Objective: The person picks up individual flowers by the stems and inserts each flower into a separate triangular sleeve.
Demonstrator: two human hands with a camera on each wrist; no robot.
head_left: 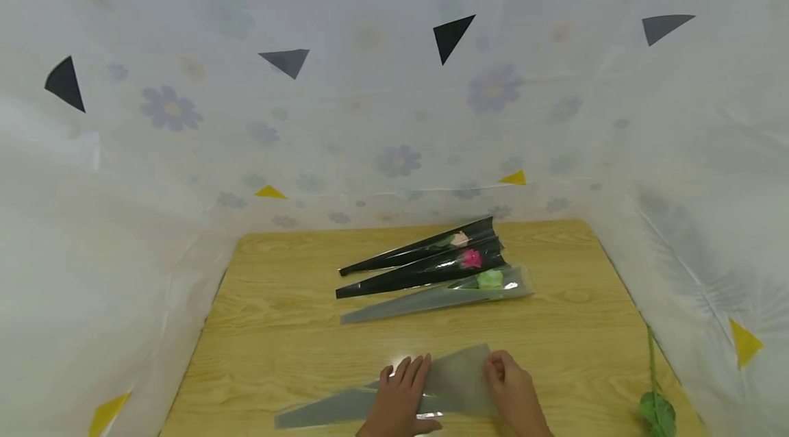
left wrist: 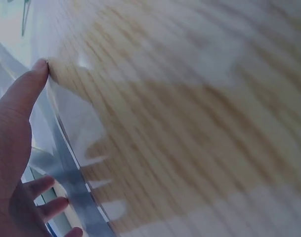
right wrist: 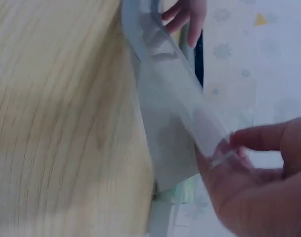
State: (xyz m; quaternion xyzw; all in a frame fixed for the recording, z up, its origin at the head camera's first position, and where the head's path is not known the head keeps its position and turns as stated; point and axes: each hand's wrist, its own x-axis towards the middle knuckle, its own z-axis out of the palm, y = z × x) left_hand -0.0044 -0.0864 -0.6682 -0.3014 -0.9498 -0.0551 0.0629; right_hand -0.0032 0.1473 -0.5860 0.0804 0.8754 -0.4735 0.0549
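Observation:
A grey, partly clear flower wrapping sleeve (head_left: pixel 459 379) lies across the near part of the wooden table, its narrow end to the left. My left hand (head_left: pixel 397 396) rests on its middle with fingers extended and thumb spread. At the sleeve's wide right end, my right hand (head_left: pixel 513 385) pinches the upper corner between thumb and fingers. In the right wrist view, the clear layer (right wrist: pixel 209 131) is lifted and bowed away from the grey layer (right wrist: pixel 165 133). The left wrist view shows the thumb (left wrist: pixel 29 86) stretched out along the film's edge.
Farther back lie three wrapped flowers: a pale pink one (head_left: pixel 459 238), a bright pink one (head_left: pixel 471 258) and a light green one (head_left: pixel 490 279). A green leafy stem (head_left: pixel 656 406) lies at the table's right edge. Flower-patterned white sheeting (head_left: pixel 370 115) surrounds the table (head_left: pixel 277 348).

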